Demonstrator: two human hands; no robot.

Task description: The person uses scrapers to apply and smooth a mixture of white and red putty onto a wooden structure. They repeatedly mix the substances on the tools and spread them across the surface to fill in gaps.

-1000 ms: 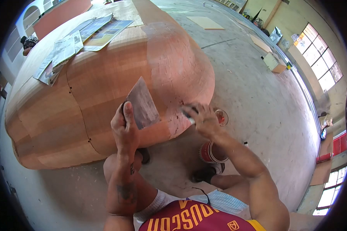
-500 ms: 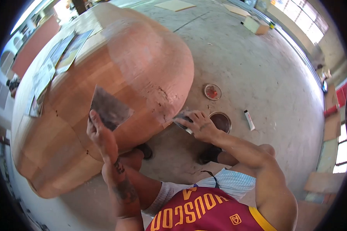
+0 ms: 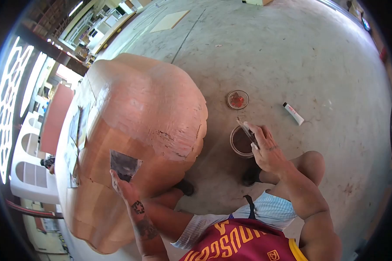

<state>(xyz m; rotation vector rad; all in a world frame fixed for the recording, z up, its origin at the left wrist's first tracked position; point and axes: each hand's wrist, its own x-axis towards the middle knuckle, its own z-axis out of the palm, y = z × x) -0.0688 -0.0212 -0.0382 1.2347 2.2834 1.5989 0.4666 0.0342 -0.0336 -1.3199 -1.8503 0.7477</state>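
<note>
My left hand [image 3: 124,187] holds a dark grey, smeared flat board [image 3: 123,164] by its lower edge, in front of a large rounded wooden form [image 3: 157,100]. The form's near end is coated in pinkish filler, with dark scratches and pits. In my right hand [image 3: 268,150], fingers closed, is a thin flat spreader [image 3: 250,134], seen nearly edge-on, with a smear at its tip. It overlaps the rim of an open round can [image 3: 234,150] with dark brown content. Beyond the can lies a round lid [image 3: 238,100] with red paste in it.
A white tube with a black cap [image 3: 293,113] lies on the concrete floor right of the can. Printed sheets [image 3: 76,139] rest on the form's left side. A pale flat panel [image 3: 170,21] lies far back. My knees and shoes are close below the can.
My right hand has moved from the form's edge to over the can with the spreader. My left hand still holds the board. The view has swung, shifting the form within it.
</note>
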